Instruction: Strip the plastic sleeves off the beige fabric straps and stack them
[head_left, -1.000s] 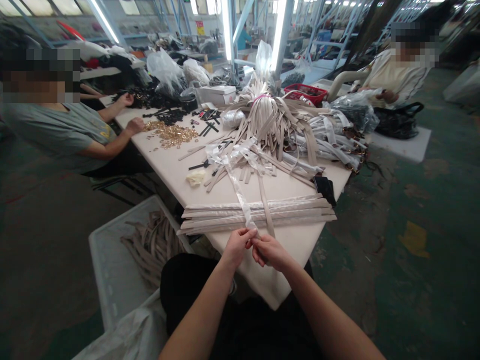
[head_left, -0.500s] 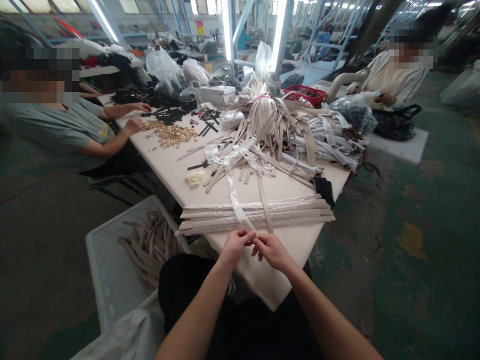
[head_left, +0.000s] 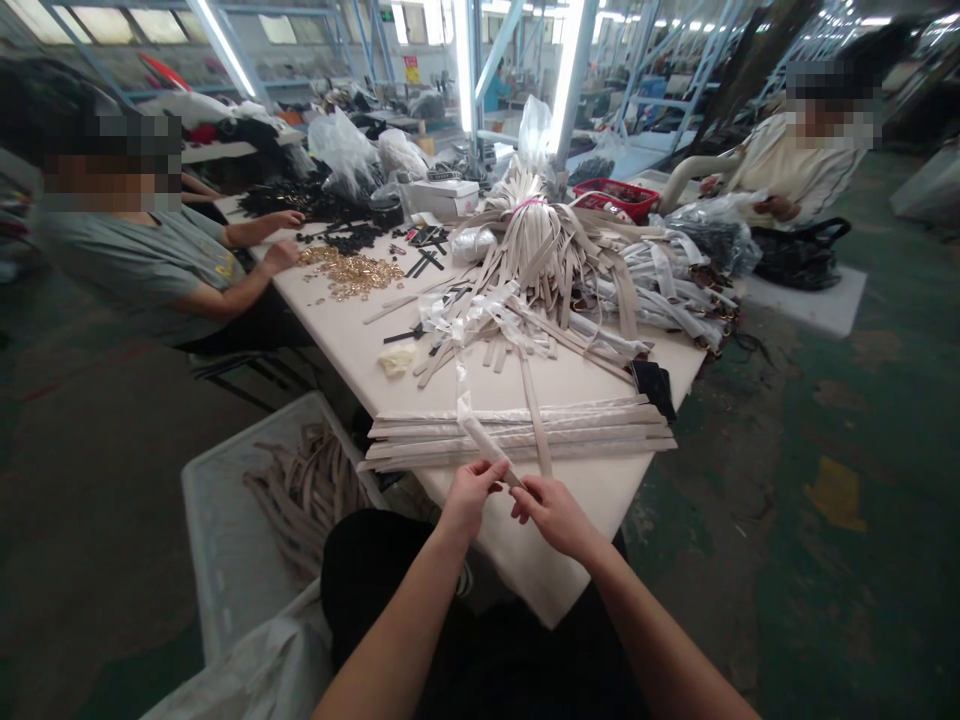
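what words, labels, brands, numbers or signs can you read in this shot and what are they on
No text is readable.
Red-and-yellow sign at the back: too small and blurred.
Small green sign near the top: too small.
Yellow marking on the grey shirt: too blurred to tell if it is lettering.
Pale strip between the left hand and right hand: no lettering visible.

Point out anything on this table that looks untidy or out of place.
One narrow strap crosses the stacked strips near the right hand, out of line with them. Gold-coloured pieces lie in a spread-out, uncontained heap at the left of the table.
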